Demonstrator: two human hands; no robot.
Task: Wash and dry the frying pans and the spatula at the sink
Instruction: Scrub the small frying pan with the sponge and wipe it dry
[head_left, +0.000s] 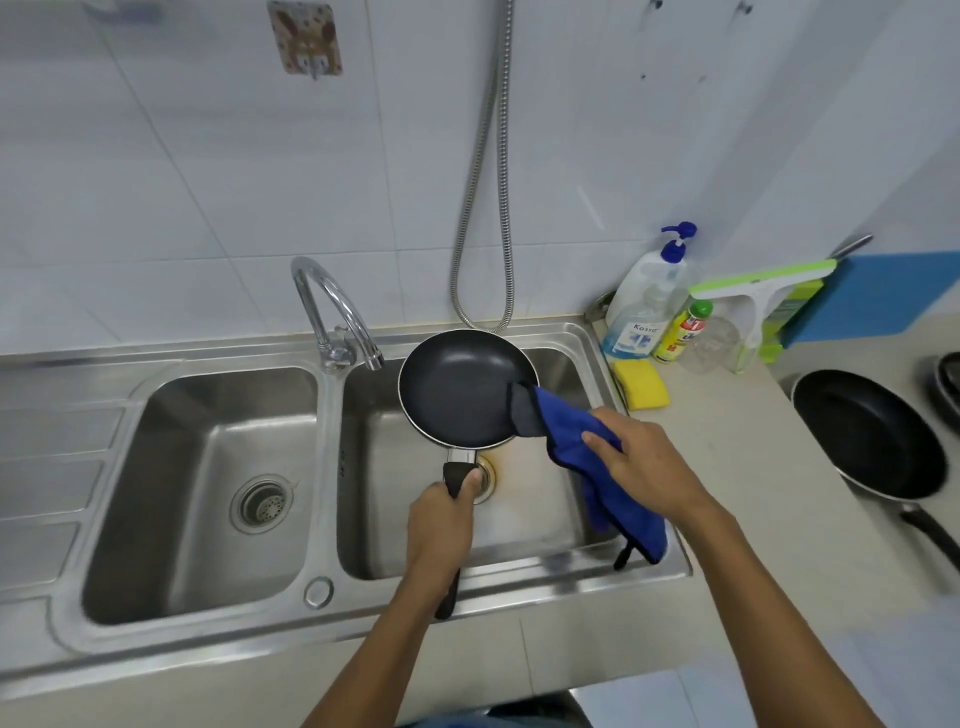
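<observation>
One small frying pan (457, 389) over the sink (519, 587), handle clasped in my left grip (441, 519). One blue cloth (566, 423), pinched in my right grip (644, 467), touching its rim.

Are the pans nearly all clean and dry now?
Partway. The big pan already lies on the counter; whether it was washed I cannot tell. Right now the left hand grips the small pan by its handle over the sink while the right hand holds the blue cloth against its rim. No spatula is in sight, so that may be left.
</observation>
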